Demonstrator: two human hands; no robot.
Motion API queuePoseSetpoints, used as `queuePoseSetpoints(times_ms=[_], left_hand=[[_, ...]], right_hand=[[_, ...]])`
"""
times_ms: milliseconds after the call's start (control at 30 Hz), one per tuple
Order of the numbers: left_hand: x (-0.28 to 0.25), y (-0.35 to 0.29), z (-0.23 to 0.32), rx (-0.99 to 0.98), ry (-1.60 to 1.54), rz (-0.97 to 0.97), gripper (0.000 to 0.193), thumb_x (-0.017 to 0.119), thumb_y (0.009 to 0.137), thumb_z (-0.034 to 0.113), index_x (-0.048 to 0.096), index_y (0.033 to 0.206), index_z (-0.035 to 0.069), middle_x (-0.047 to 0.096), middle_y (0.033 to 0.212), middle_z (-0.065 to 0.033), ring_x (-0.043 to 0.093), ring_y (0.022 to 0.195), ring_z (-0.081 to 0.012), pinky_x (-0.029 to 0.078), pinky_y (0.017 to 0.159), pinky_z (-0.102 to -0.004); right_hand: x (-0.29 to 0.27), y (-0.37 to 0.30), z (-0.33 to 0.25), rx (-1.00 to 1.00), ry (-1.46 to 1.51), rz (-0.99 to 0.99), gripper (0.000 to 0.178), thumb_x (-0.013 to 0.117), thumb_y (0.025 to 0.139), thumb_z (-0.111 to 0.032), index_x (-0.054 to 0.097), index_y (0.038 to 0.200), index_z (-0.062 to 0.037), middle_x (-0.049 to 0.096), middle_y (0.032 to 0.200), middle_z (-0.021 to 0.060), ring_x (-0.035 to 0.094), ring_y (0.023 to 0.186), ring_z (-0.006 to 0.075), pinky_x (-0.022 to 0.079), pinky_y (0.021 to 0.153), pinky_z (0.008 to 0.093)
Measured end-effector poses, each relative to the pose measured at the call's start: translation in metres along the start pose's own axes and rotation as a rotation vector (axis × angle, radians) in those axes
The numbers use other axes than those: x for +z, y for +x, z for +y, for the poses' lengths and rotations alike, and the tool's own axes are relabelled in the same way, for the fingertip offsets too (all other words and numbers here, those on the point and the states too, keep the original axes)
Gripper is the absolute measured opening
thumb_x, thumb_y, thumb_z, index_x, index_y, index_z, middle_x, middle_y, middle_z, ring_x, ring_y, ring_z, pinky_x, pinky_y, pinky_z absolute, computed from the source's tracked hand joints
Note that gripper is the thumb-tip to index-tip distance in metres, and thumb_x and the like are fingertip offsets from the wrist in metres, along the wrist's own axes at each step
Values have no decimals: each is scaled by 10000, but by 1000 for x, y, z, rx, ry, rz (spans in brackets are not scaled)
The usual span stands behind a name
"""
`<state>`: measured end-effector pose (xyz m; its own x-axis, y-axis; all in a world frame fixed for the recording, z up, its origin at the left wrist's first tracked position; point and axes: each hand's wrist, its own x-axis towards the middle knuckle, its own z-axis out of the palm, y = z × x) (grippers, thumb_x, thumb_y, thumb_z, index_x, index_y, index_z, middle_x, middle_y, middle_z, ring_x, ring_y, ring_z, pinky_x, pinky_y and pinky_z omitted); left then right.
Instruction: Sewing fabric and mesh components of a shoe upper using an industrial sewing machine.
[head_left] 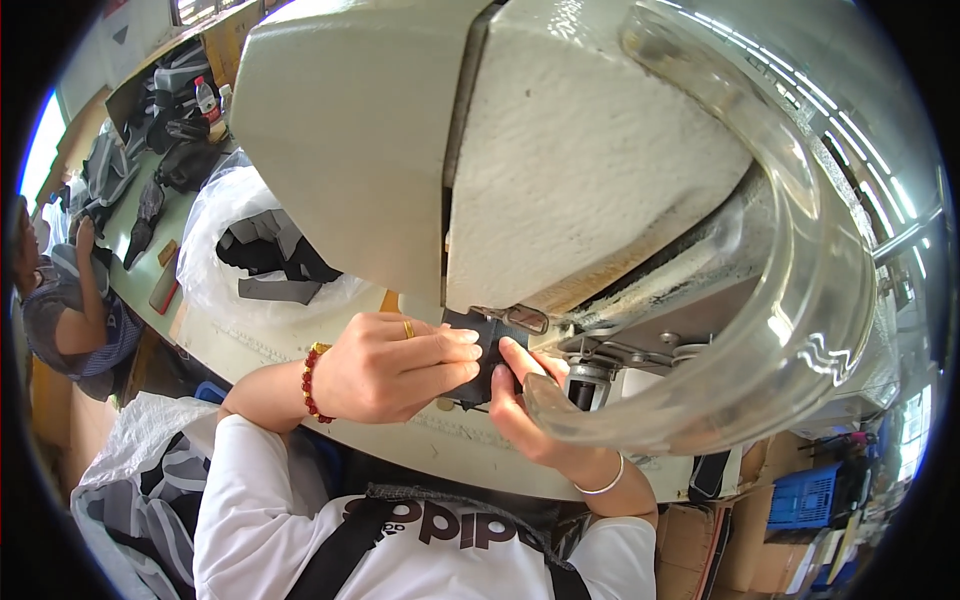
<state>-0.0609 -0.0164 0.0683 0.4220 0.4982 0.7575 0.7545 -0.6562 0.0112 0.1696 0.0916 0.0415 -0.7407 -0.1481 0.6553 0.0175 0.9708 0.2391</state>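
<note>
A small dark piece of fabric (490, 330) lies under the head of a large white sewing machine (590, 180). My left hand (395, 368) pinches its left side, the thumb and fingers closed together; a gold ring and a red bead bracelet are on this hand and wrist. From the right, my right hand (520, 405) grips the same fabric, index finger on top and other fingers curled along the near edge. The machine head hides the needle area. A clear curved plastic guard (800, 300) arches over the right hand and partly covers it.
On the pale table (290, 345), a clear plastic bag (205, 250) holds dark cut pieces (265, 250). Far left, another person (80, 325) handles grey material. A white sack (165, 425) of grey pieces stands lower left; a blue crate (805, 497) and cardboard (690, 540) are lower right.
</note>
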Motion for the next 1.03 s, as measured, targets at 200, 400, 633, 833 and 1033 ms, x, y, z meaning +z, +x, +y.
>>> queuePoseSetpoints(times_ms=[200,400,633,833,1033], left_hand=[[-3,4,6,-87,62,-80,275,735,690,-17,747,964,4,759,1038,-94,778,916,-226,585,607,-283],[1,3,7,-165,48,-74,307,731,675,-33,766,975,19,776,1048,-91,773,957,-243,606,710,-331],[19,-12,-7,-354,-270,48,283,753,732,-67,784,998,23,796,1018,-96,770,947,-273,608,764,-370],[32,-25,-20,-461,-438,143,358,896,738,111,777,1067,37,782,1037,-91,755,905,-271,593,764,-365],[39,-24,-20,-39,178,231,539,863,562,108,769,1092,74,723,1023,-26,710,844,-229,583,691,-346]], right_hand=[[7,-3,11,-168,-377,-45,172,782,802,41,695,950,36,760,1081,181,717,890,186,578,719,286],[10,2,13,26,-5,-34,130,771,914,-16,724,1034,4,771,1054,107,694,826,139,561,707,221],[17,-10,22,-74,-289,-188,318,756,893,12,721,1208,16,777,1127,124,754,952,220,593,846,273],[31,-25,18,288,-32,-41,443,771,844,44,691,1279,55,771,1124,139,764,990,252,605,893,338],[46,-31,28,252,-4,-81,377,739,866,30,693,1241,43,758,1079,83,748,1023,305,615,914,415]])
